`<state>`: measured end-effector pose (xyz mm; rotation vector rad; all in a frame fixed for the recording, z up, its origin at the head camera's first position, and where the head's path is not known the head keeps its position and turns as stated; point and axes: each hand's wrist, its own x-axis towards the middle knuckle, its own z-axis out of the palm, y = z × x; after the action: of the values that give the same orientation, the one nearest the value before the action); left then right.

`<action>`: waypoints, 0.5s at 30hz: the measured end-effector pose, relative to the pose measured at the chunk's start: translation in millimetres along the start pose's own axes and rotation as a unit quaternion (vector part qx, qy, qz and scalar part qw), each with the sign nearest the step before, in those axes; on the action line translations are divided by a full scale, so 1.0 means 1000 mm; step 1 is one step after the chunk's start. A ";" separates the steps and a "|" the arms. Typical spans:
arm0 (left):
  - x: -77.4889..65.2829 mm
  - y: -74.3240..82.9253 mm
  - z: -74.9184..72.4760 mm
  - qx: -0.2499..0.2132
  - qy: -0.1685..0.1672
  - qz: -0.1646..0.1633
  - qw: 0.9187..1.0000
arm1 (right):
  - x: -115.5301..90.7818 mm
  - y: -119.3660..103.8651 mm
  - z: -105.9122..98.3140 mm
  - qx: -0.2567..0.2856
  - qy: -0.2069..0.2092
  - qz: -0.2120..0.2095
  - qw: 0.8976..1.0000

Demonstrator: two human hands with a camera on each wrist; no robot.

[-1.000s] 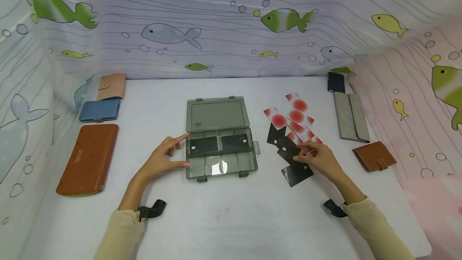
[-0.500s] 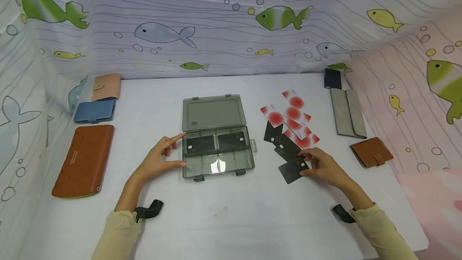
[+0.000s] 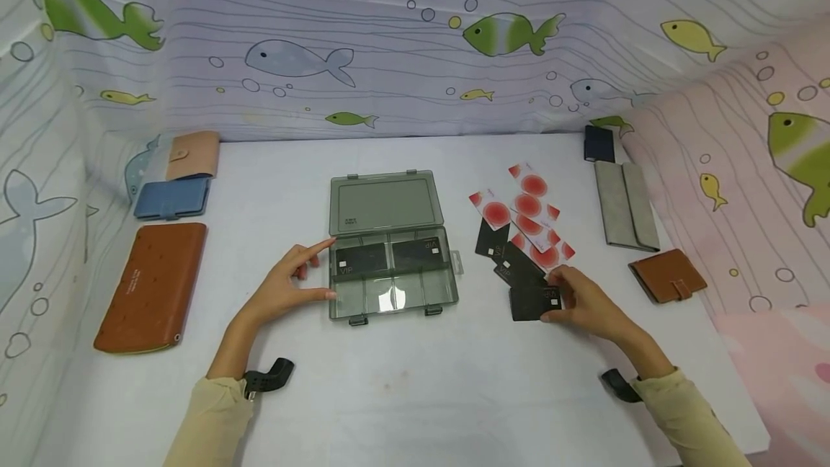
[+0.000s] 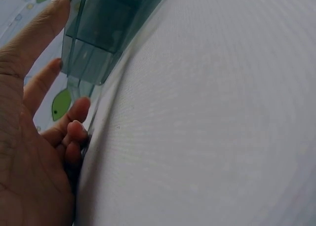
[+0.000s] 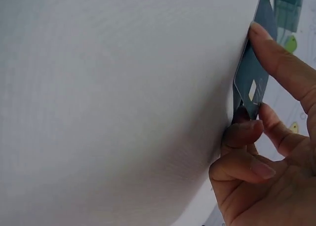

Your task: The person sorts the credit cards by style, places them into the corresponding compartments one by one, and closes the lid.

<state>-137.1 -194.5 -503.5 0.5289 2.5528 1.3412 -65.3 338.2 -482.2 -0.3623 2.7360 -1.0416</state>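
Observation:
A translucent green-grey plastic box (image 3: 385,204) lies with its lid laid back, and two black VIP cards, the left one (image 3: 366,259) and the right one (image 3: 415,253), sit in its rear row. My left hand (image 3: 285,283) spans the box's left side, its extended index finger and thumb touching the edge. The right hand (image 3: 583,303) pinches a black VIP card (image 3: 528,305) between thumb and fingers at its right end. In the right wrist view the card (image 5: 257,72) is tilted off the cloth. Other black cards (image 3: 517,265) lie just behind it, partly overlapping.
Several red-and-white cards (image 3: 534,185) spread behind the black ones. On the left lie a large brown wallet (image 3: 152,287), a blue wallet (image 3: 171,198) and a beige wallet (image 3: 194,155). A grey wallet (image 3: 622,204), navy case (image 3: 599,143) and small brown wallet (image 3: 668,274) line the right.
The right hand has come down to the front black card, gripped its right end and turned it straighter, shifting it slightly right. The left hand stays at the box's side.

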 end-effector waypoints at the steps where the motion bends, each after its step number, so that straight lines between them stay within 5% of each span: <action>1: 0.000 0.000 0.000 0.000 0.000 0.001 1.000 | 0.000 0.000 0.000 0.003 0.002 0.004 1.000; 15: -0.001 0.005 0.001 0.010 0.009 0.009 1.000 | 0.002 -0.006 -0.001 0.150 0.068 0.031 0.986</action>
<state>-134.6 -191.3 -500.3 0.5461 2.5841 1.3338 -66.2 334.4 -477.6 -0.1606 2.6257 -1.4842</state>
